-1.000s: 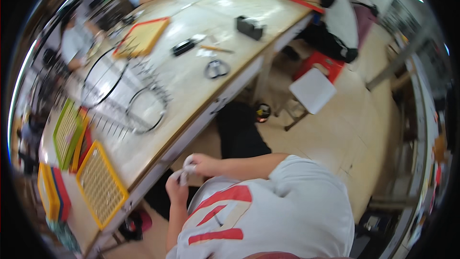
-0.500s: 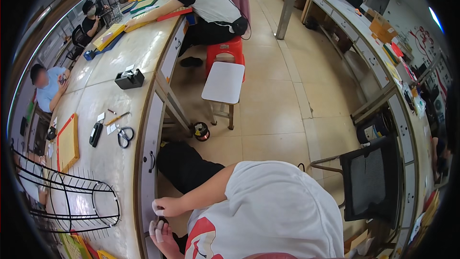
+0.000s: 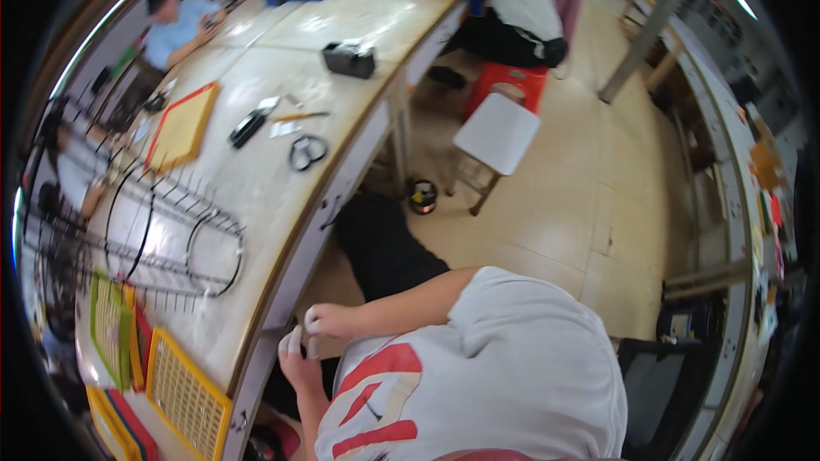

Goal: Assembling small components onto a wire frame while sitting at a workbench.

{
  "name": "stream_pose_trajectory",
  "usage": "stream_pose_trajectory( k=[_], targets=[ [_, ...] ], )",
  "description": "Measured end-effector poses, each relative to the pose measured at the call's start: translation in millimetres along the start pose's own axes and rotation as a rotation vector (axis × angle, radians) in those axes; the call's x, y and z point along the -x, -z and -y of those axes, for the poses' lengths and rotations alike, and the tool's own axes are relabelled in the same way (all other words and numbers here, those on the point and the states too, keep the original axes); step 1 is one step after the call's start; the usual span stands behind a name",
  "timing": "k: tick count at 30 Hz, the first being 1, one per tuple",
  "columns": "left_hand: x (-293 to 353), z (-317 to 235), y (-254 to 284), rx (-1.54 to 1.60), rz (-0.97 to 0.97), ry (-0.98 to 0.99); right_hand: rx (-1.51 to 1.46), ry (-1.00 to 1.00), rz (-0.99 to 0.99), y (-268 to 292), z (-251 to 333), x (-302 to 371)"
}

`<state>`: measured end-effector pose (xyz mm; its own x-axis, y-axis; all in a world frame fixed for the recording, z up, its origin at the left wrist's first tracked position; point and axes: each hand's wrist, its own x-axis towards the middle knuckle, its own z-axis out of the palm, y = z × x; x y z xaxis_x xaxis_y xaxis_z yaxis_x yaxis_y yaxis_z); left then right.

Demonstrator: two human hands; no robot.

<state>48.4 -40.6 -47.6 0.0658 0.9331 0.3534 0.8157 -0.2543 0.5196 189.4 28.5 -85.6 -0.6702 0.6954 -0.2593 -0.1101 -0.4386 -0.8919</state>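
My right hand (image 3: 331,322) is closed in a pinch, with white coverings on its fingertips. Just below and left of it, nearly touching, is my left hand (image 3: 301,363). Its fingers, white-covered too, are bent up toward the right hand. Between them shows a small dark bit, too small and blurred to name. Both hands are held over my lap beside the table's front edge. Black trousers (image 3: 384,243) cover my leg beyond the right forearm.
On the table (image 3: 282,192) lie a wire rack (image 3: 154,239), scissors (image 3: 308,152), a black tape dispenser (image 3: 349,60) and framed trays (image 3: 190,393). A white-topped stool (image 3: 497,134) and wire spool (image 3: 422,196) stand on the floor. Other people sit around the table.
The view has turned, so the table and stools appear farther right and higher, and more framed trays show at the lower left. My hands stay close together.
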Motion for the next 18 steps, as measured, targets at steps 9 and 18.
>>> stream_pose_trajectory(
  k=[9, 18],
  targets=[
    [13.4, -1.9, -3.1, 0.608, 0.100, 0.515, 0.380, 0.225, 0.005, -4.3, 16.4, 15.6],
    [28.9, 0.6, -17.8, 1.575, 0.079, 1.010, 0.405, 0.302, 0.173, 6.6, 3.1, 5.5]
  ],
)
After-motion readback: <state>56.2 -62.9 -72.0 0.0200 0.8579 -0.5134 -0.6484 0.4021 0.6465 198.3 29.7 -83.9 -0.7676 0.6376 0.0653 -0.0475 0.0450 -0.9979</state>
